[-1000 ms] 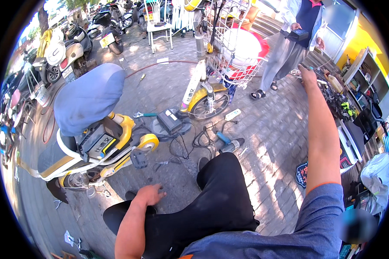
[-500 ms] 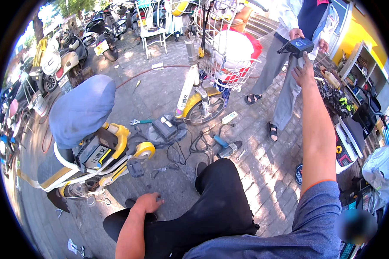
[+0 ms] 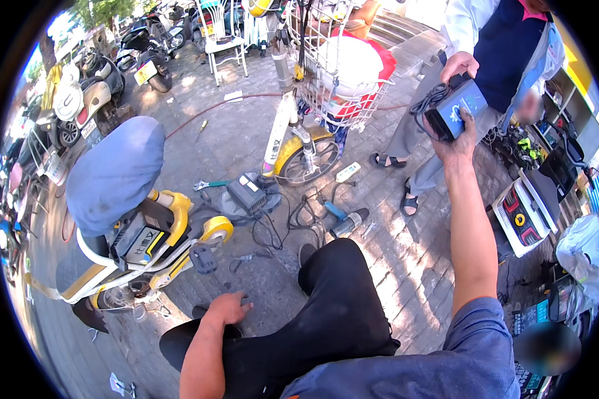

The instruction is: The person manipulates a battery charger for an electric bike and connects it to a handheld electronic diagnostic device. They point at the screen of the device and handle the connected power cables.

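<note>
At the upper right my right hand (image 3: pixel 458 145) grips the lower end of a black box with a blue label, which looks like a battery charger (image 3: pixel 469 100). Its black cord (image 3: pixel 427 103) is bundled at the box's left side. Another person's hand (image 3: pixel 460 64) still holds the far end. My left hand (image 3: pixel 226 308) hangs over my left leg, fingers loosely apart and holding nothing. Left of it stands a yellow and white electric bike (image 3: pixel 180 219), its seat under a blue cloth (image 3: pixel 116 176), with a boxy battery (image 3: pixel 140 243) below the seat.
On the paving lie a grey charger-like box (image 3: pixel 247 194), a wrench (image 3: pixel 209 184), a blue-handled power tool (image 3: pixel 349 223) and tangled cables (image 3: pixel 299 216). The bike's front wheel (image 3: pixel 306 159) and white basket (image 3: pixel 346 93) stand ahead. A shelf and scooter parts (image 3: pixel 522 216) line the right.
My right hand, reaching under the box before, now has hold of it. The box is nearer and larger in view. The other person has leaned closer; my left hand stays put.
</note>
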Tool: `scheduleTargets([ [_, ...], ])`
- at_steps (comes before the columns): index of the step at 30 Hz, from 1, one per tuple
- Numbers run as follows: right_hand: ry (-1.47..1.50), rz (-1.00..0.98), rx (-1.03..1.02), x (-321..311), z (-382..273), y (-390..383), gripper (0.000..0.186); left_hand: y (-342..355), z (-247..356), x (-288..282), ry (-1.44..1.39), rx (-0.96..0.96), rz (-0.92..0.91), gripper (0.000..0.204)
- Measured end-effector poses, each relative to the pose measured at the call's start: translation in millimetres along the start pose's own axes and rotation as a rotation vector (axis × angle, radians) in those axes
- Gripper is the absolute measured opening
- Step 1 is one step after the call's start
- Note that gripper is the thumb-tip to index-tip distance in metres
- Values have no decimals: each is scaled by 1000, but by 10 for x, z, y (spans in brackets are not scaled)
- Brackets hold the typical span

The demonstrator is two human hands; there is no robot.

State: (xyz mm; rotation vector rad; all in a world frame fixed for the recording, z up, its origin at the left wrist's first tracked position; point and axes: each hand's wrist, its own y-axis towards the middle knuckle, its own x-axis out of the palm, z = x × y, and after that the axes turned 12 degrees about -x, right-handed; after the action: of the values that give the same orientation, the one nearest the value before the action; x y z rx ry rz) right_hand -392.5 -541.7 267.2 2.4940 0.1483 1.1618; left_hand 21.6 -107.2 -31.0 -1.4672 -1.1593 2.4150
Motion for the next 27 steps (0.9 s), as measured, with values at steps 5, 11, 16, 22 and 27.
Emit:
scheduleTargets([
  [5, -4, -336, 283, 245, 247, -1796, 77, -79, 110, -234, -579, 107, -20, 56],
  [11, 199, -458, 1024, 598, 1160, -3135, 93, -259, 761, -802, -1782, 605, -833, 92],
  [16, -512, -1106, 494, 829, 1911, -3425, 79, -506, 185, -1011, -2155, 577, -226, 79],
  [22, -818, -1071, 196, 894, 2404, -3770, 69, -419, -96, -839, -2197, 484, 80, 88],
  [27, -846, -1290, -170, 935, 2546, -3899, 86, -373, -275, -845, -2258, 343, 312, 86],
])
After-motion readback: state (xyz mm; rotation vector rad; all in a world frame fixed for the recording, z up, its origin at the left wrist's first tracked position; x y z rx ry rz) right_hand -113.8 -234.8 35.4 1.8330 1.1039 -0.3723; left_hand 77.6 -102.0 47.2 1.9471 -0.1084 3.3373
